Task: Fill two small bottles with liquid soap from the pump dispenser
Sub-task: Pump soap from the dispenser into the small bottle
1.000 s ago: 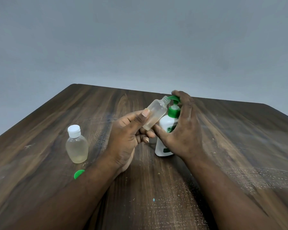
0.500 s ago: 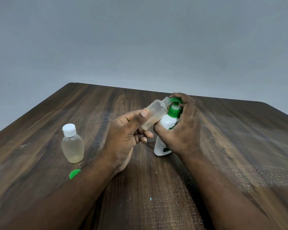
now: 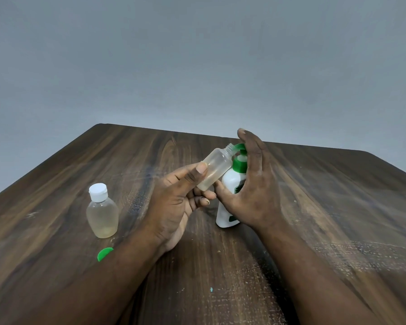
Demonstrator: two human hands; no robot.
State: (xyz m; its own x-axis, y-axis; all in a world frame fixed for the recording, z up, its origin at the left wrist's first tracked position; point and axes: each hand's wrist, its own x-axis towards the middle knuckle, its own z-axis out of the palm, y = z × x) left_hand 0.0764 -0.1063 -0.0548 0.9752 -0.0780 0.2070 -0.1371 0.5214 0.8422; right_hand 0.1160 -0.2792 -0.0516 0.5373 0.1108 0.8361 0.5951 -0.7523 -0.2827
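The left hand (image 3: pixel 174 207) is gripping a tilted, uncapped clear plastic bottle (image 3: pixel 217 168) at the white dispenser's green pump (image 3: pixel 239 158); the right hand (image 3: pixel 251 186), fingers loosely spread, is cupping the dispenser mid-table.

We can read no text here. The pump dispenser (image 3: pixel 230 184) bears a dark green mark on its white body, mostly hidden behind the right hand (image 3: pixel 253 195) and not legible.
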